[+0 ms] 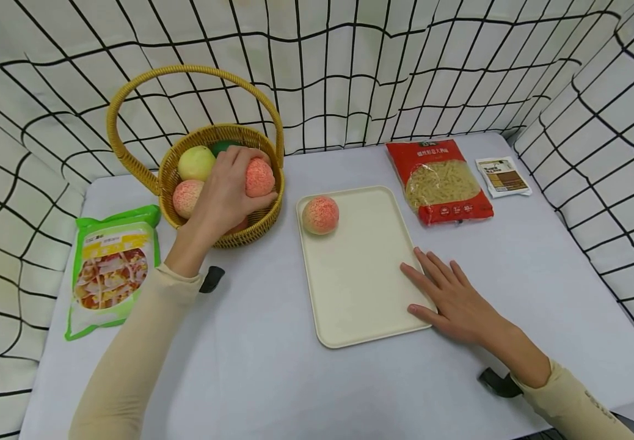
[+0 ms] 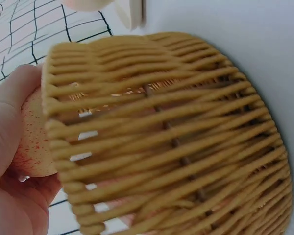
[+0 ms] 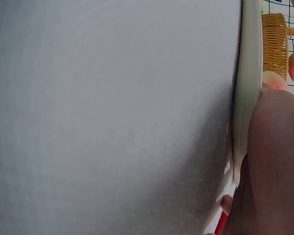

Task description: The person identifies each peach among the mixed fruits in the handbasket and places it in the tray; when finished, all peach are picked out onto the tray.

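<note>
My left hand (image 1: 228, 186) grips a pinkish-red peach (image 1: 259, 178) at the right side of the wicker basket (image 1: 275, 211). In the left wrist view the peach (image 2: 35, 134) sits between thumb and fingers, just beyond the basket's rim (image 2: 54, 122). A yellow-green fruit (image 1: 196, 164), another peach (image 1: 187, 198) and something dark green (image 1: 223, 146) lie in the basket, partly behind the hand. My right hand (image 1: 454, 302) rests with fingers spread over the right edge of the cream tray (image 1: 361, 275). One peach (image 1: 320, 215) sits at the tray's upper left corner.
A green food bag (image 1: 113, 269) lies left of the basket. Behind the tray on the right are a red bag of pasta (image 1: 440, 180) and a small white-and-brown packet (image 1: 502, 176). Black wire grid (image 1: 344, 79) lines the back and sides; the basket's tall handle (image 1: 193, 68) arches up.
</note>
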Demonstrator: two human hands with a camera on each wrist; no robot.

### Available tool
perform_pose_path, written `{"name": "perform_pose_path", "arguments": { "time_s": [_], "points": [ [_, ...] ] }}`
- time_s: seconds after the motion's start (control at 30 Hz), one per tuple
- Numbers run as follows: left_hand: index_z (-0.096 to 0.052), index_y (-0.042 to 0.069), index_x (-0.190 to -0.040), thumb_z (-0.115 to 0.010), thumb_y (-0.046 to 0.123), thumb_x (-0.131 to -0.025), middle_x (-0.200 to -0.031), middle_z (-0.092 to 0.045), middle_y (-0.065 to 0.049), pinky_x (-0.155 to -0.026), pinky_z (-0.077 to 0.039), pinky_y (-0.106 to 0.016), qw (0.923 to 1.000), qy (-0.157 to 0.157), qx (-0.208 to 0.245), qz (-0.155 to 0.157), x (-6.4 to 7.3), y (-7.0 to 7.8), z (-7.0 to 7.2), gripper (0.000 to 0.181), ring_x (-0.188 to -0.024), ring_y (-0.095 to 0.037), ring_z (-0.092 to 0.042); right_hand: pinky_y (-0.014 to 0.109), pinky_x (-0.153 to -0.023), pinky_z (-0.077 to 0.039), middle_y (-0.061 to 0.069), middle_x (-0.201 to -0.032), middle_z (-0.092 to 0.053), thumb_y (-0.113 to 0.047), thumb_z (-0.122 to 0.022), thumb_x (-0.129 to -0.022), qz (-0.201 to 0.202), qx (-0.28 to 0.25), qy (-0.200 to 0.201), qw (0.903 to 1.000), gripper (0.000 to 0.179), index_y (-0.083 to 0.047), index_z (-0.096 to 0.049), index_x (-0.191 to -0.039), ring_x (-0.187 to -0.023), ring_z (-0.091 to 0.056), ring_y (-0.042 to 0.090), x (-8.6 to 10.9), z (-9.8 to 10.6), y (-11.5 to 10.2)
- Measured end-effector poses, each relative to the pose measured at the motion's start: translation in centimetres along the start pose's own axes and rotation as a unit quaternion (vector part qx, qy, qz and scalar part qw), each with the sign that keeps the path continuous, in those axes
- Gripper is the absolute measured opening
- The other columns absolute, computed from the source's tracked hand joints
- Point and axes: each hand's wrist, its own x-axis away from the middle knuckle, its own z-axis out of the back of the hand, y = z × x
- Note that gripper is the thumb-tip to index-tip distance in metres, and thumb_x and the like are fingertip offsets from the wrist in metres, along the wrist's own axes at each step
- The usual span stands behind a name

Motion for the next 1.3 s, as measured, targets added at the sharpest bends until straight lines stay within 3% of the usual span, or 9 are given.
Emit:
{"name": "perform_pose_path", "arguments": {
  "time_s": [0.23, 0.63, 0.93, 1.3],
  "points": [
    [-0.053, 0.002, -0.143, -0.089, 0.027, -0.087, -0.142, -0.054, -0.021, -0.112, -0.052, -0.055, 1.0000, -0.001, 0.000, -0.010, 0.2, 1.9, 0.1, 0.071, -0.133, -0.038, -0.052, 0.075, -0.128, -0.016, 0.006, -0.182, -0.008, -0.057, -0.063, -0.100, 0.001, 0.001, 0.004, 1.0000, 0.085, -0.035, -0.022, -0.171, -0.166, -0.014, 0.038, 0.0, -0.1, 0.1],
    [-0.054, 0.004, -0.145, -0.087, 0.024, -0.088, -0.144, -0.055, -0.018, -0.106, -0.058, -0.054, 0.9978, 0.012, 0.007, -0.066, 0.9, 4.9, 0.1, 0.069, -0.137, -0.036, -0.053, 0.075, -0.128, -0.015, 0.006, -0.182, -0.008, -0.056, -0.063, -0.100, 0.003, 0.000, 0.005, 1.0000, 0.084, -0.034, -0.022, -0.171, -0.166, -0.014, 0.038, 0.0, 0.0, 0.0],
    [-0.055, 0.002, -0.144, -0.086, 0.026, -0.089, -0.146, -0.056, -0.017, -0.111, -0.056, -0.049, 0.9942, 0.005, 0.005, -0.107, 1.6, 7.1, -0.8, 0.068, -0.139, -0.033, -0.054, 0.075, -0.128, -0.016, 0.006, -0.182, -0.009, -0.055, -0.063, -0.101, 0.006, 0.001, 0.007, 1.0000, 0.084, -0.034, -0.022, -0.171, -0.166, -0.015, 0.038, 0.0, 0.1, 0.0],
    [-0.056, 0.004, -0.142, -0.086, 0.029, -0.089, -0.141, -0.058, -0.016, -0.106, -0.059, -0.044, 0.9882, -0.002, 0.014, -0.153, 3.0, 9.4, -2.5, 0.066, -0.131, -0.032, -0.061, 0.075, -0.128, -0.016, 0.006, -0.182, -0.009, -0.055, -0.064, -0.100, 0.005, 0.003, 0.010, 0.9999, 0.085, -0.034, -0.022, -0.171, -0.166, -0.016, 0.038, 0.0, 0.1, 0.0]
  ]
}}
